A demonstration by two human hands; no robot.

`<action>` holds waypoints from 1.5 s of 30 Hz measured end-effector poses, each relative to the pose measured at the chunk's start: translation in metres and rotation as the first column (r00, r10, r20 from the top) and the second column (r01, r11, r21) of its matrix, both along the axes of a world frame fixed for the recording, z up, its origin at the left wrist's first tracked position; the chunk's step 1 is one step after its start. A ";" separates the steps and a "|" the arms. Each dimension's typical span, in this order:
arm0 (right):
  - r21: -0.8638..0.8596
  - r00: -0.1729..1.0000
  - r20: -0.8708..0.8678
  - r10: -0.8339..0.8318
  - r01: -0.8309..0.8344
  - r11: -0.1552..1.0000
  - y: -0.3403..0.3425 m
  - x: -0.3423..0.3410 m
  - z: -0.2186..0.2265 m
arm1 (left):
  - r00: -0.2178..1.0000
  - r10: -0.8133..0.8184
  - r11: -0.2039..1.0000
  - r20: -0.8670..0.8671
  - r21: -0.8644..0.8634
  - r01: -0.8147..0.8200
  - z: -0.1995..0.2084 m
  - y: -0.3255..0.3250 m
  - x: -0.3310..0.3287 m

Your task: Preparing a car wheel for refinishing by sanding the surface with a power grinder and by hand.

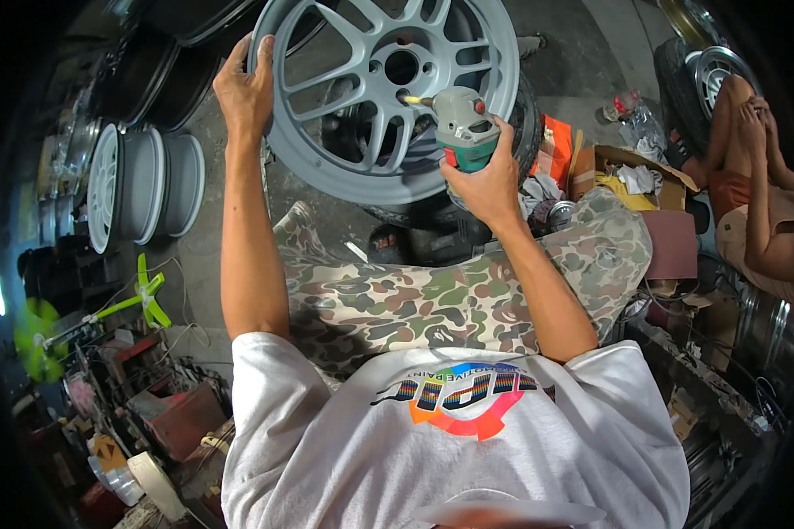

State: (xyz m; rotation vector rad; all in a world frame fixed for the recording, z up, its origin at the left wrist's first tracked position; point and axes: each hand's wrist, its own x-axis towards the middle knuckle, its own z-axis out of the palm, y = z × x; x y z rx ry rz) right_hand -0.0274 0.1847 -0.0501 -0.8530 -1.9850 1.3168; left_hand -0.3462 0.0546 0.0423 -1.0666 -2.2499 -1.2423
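Observation:
A grey multi-spoke car wheel (326,182) stands tilted in front of me. My left hand (245,88) is closed on its left edge, thumb over the lip. In my right hand (490,181) is a green and grey power tool (464,128), with the fingers wrapped round its body. The tool's yellowish bit (416,100) points left and reaches one of the small bolt holes around the wheel's centre bore. From this view I cannot tell whether the bit touches the metal. Part of a black tire (528,119) shows behind the wheel's right side.
Loose grey rims (141,185) stand at the left, above a green fan (153,291). On the right are an open cardboard box (670,187) with crumpled paper, a can (559,213) and another wheel with its tire (719,75). Another person (759,185) sits at the far right.

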 end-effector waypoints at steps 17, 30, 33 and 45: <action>0.038 1.000 -0.012 -0.009 0.009 0.999 -0.001 -0.004 0.010 | 1.000 0.008 1.000 0.026 -0.015 -0.008 -0.002 0.006 0.009; 0.070 0.996 0.073 -0.046 0.041 0.997 0.008 -0.002 0.009 | 0.997 -0.030 1.000 0.070 -0.005 0.031 0.022 0.015 0.036; 0.114 0.999 0.047 -0.015 0.010 0.993 0.008 -0.003 0.007 | 0.995 -0.049 0.999 0.089 0.029 0.046 0.021 0.015 0.037; 0.099 0.996 0.060 0.059 -0.065 0.993 0.001 -0.015 0.002 | 1.000 -0.026 0.999 -0.003 -0.035 0.026 0.003 0.008 0.024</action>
